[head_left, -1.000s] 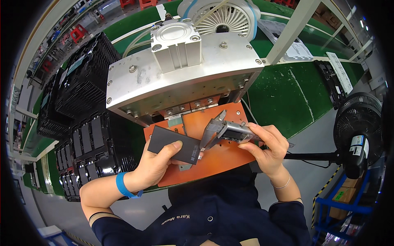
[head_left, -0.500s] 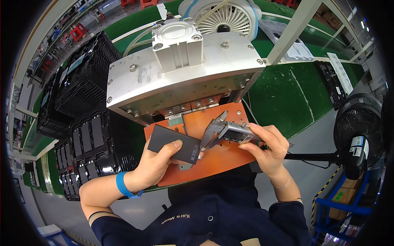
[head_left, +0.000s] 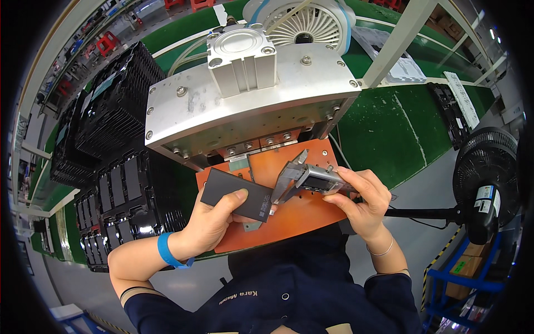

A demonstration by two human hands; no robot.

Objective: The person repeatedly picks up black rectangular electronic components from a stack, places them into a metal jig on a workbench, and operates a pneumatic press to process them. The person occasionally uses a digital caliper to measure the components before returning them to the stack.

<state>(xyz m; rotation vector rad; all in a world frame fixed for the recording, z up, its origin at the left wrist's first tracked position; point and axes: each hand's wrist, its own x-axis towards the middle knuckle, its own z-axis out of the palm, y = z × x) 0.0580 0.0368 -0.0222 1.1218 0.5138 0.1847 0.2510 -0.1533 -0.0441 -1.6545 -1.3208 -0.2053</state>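
Note:
My left hand (head_left: 214, 222) is closed on a flat black rectangular battery cell (head_left: 236, 192), thumb on its top face and fingers underneath. A digital caliper (head_left: 314, 181) is gripped in my right hand (head_left: 361, 200) between thumb and fingers. Its jaws meet the cell's right edge; whether they clamp it I cannot tell. Both things are held above the orange plate (head_left: 300, 222) of a press fixture. Behind it rises the fixture's silver metal frame (head_left: 178, 114), with a square pneumatic cylinder (head_left: 242, 61) on top.
Stacks of black trays (head_left: 119, 106) stand at the left, and a nearer tray (head_left: 130, 189) holds several flat black cells. A white fan (head_left: 303, 25) sits behind the fixture. At the right is a black fan (head_left: 486, 178) beside a blue rack (head_left: 473, 278).

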